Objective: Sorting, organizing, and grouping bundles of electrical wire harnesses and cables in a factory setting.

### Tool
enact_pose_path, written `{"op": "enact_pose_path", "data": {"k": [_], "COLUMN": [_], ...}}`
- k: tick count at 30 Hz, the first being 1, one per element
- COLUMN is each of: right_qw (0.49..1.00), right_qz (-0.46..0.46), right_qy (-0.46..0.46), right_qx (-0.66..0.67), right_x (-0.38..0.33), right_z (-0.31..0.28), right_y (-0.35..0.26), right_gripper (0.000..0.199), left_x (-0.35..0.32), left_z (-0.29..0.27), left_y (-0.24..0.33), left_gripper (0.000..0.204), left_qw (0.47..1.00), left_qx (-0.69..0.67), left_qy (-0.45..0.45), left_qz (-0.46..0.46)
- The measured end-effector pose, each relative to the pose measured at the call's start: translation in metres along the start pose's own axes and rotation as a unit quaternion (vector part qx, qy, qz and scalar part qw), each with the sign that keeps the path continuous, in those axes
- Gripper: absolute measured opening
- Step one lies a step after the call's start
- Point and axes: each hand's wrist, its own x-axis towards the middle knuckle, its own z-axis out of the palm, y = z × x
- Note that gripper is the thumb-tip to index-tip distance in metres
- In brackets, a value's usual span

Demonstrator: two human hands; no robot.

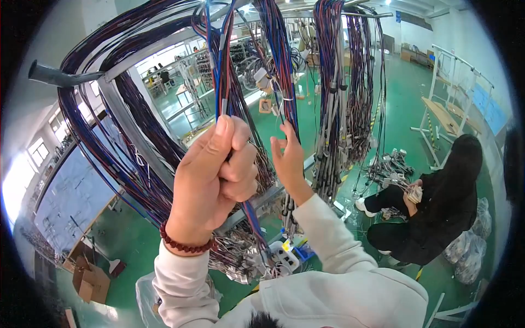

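A: Status on hands?

B: I see the left hand (216, 177) fisted tight round a thin wire bundle (220, 82) of blue/red leads, hanging from the overhead rack (117, 68). Right hand (289, 158) is half open, fingertips (285, 128) touching a neighbouring wire bunch (279, 60).

A: Anything else nearby?

B: A crouching person (437, 208) on the green floor (404, 93), right side, well apart.
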Motion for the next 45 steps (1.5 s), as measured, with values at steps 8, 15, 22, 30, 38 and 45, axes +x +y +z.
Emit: {"op": "enact_pose_path", "data": {"k": [8, 15, 22, 30, 38, 45], "right_qw": [0.947, 0.926, 0.93, 0.838, 0.802, 0.774], "right_qz": [0.123, 0.146, 0.149, 0.188, 0.161, 0.179], "right_qy": [0.148, -0.036, -0.204, -0.306, -0.334, -0.329], "right_qx": [0.256, 0.346, 0.267, 0.411, 0.468, 0.51], "right_x": [0.052, -0.003, 0.005, 0.031, 0.031, 0.025], "right_z": [0.049, -0.002, -0.074, -0.101, -0.094, -0.086], "right_y": [-0.04, -0.041, -0.024, -0.052, -0.05, -0.05], "right_gripper": [0.035, 0.024, 0.026, 0.025, 0.026, 0.025], "left_x": [-0.005, 0.0, 0.029, 0.069, 0.08, 0.084], "left_z": [0.002, -0.013, -0.032, -0.046, -0.054, -0.061], "left_y": [0.005, 0.001, -0.026, -0.056, -0.059, -0.062], "left_gripper": [0.022, 0.023, 0.034, 0.03, 0.025, 0.023], "left_qw": [0.991, 0.971, 0.947, 0.833, 0.801, 0.814], "left_qx": [0.1, 0.163, 0.28, 0.525, 0.584, 0.568], "left_qy": [0.094, 0.176, 0.158, 0.171, 0.135, 0.118], "left_qz": [0.005, -0.007, -0.012, 0.034, 0.008, 0.025]}}
